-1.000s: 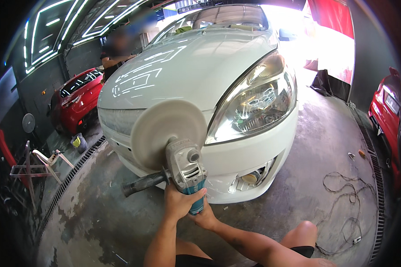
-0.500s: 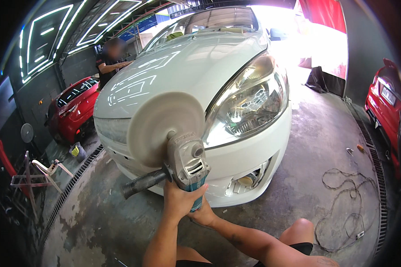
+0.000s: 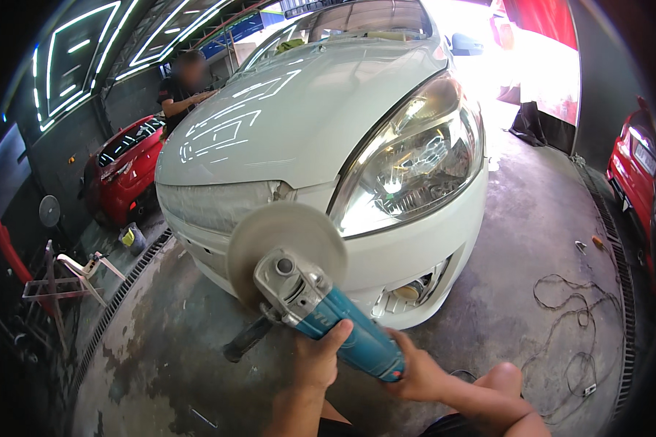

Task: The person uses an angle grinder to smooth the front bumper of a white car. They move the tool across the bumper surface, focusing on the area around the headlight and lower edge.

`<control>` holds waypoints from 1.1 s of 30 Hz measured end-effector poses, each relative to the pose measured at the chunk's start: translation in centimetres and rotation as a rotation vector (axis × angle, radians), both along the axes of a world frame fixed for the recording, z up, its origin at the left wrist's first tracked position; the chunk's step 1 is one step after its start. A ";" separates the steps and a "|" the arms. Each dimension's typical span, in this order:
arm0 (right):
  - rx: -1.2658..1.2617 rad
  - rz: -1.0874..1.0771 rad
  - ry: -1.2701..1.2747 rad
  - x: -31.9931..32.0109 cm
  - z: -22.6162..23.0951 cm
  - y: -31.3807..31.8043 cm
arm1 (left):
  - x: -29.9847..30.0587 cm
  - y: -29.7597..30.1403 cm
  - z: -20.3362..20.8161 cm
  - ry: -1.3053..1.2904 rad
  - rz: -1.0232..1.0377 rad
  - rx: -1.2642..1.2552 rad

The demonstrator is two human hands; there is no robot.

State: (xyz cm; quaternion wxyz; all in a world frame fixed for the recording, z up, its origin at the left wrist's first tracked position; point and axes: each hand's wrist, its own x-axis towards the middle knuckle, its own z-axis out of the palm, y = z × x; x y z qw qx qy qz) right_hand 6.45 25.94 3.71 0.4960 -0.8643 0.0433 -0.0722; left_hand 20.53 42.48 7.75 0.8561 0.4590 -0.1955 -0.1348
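A teal polisher [image 3: 353,331] with a grey metal head lies slantwise in both my hands. My left hand [image 3: 317,360] is closed round the middle of its body, thumb on top. Around the rear end is my right hand [image 3: 421,368], fingers closed. The round pale pad [image 3: 288,229] is smeared as if spinning, in front of the white car's bumper [image 3: 364,266]; whether it touches cannot be made out. A black side handle [image 3: 246,339] sticks out to the lower left, with no hand on it. A headlight [image 3: 415,160] is to the pad's right.
Another person [image 3: 186,87] stands by the hood's far left side. Red cars are parked at left [image 3: 127,171] and right [image 3: 634,160]. A cable [image 3: 583,313] lies looped on the floor at right. A white plastic chair [image 3: 87,269] and a drain grate [image 3: 124,291] are at left.
The polisher has swung down, its rear end now out to the right and its pad lower, off the hood's front edge. My right hand has moved right with it.
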 end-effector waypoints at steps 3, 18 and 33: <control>-0.133 0.023 0.063 -4.4 6.6 -2.3 | -1.5 -1.7 1.5 0.147 -0.106 -0.069; -0.032 0.094 0.239 -10.0 17.7 -3.2 | -5.0 -3.7 4.7 0.284 -0.198 -0.162; -0.337 -0.014 0.157 -8.0 13.3 -1.7 | -3.5 -4.9 0.3 0.297 -0.134 -0.282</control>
